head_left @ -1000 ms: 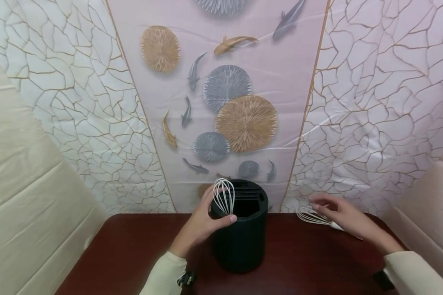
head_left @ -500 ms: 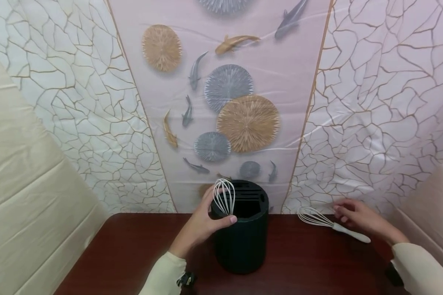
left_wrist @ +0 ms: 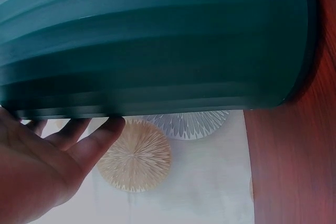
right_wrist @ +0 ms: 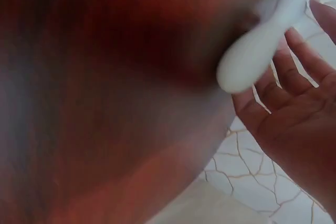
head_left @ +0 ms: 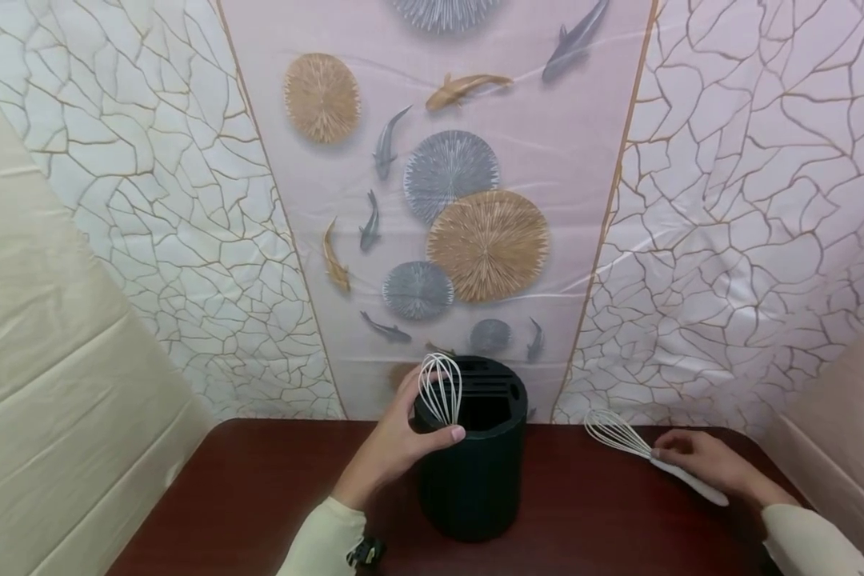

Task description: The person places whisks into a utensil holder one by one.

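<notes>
As the left hand (head_left: pixel 396 440) curves round the holder (head_left: pixel 471 480): I see its thumb on the near side of the rim and its fingers toward the far side, parted only by the curve they grip; the left wrist view shows fingertips against the ribbed wall.
Holder: dark green, round, upright on the table (head_left: pixel 274 496), its top divided into narrow slots and one larger compartment.
First whisk (head_left: pixel 442 396): in the holder, white wires up, between the left thumb and fingers; its handle is hidden below the rim. Whether the hand touches the wires I cannot tell.
Right hand (head_left: pixel 713 460): thumb and fingers nearly together, pinching the second whisk (head_left: pixel 691 482) near its neck; how firmly, I cannot tell.
Second whisk: right of the holder, well apart from it, slanting, wires toward the backdrop cloth (head_left: pixel 749 200), white handle toward the person.
Table: dark reddish brown, rounded at the back corners.
Backdrop cloth: fish and round leaf shapes down the middle, crackle-patterned panels either side.
Sleeves (head_left: pixel 814 540): pale, with a dark band (head_left: pixel 365 552) at the left wrist.
</notes>
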